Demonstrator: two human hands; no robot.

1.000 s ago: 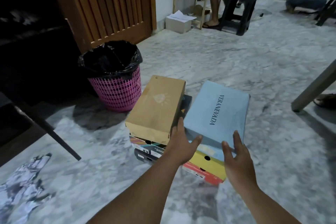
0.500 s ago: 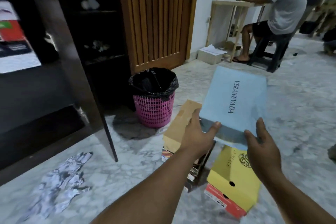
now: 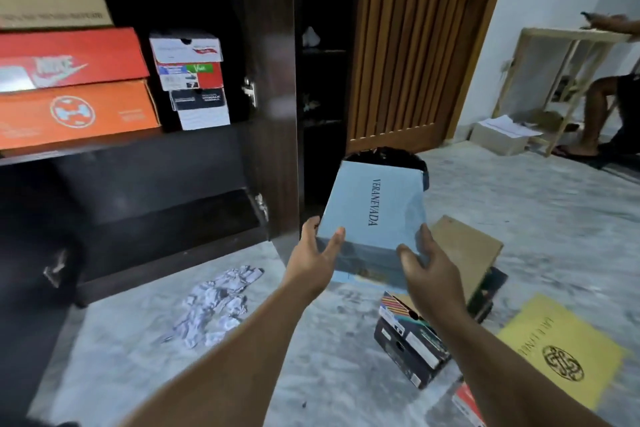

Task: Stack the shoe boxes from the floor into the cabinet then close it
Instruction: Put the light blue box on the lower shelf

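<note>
Up front, cabinet point(image 3: 145, 163): open now and filling my left view, boxes on its shelf
Blue box point(image 3: 374, 215): off the floor pile, carried over toward the cabinet
Floor pile point(image 3: 460, 253): left behind on my right
Left hand point(image 3: 311, 260): thumb on top, gripping the near-left corner
Right hand point(image 3: 429, 270): curled round the near-right corner
</note>
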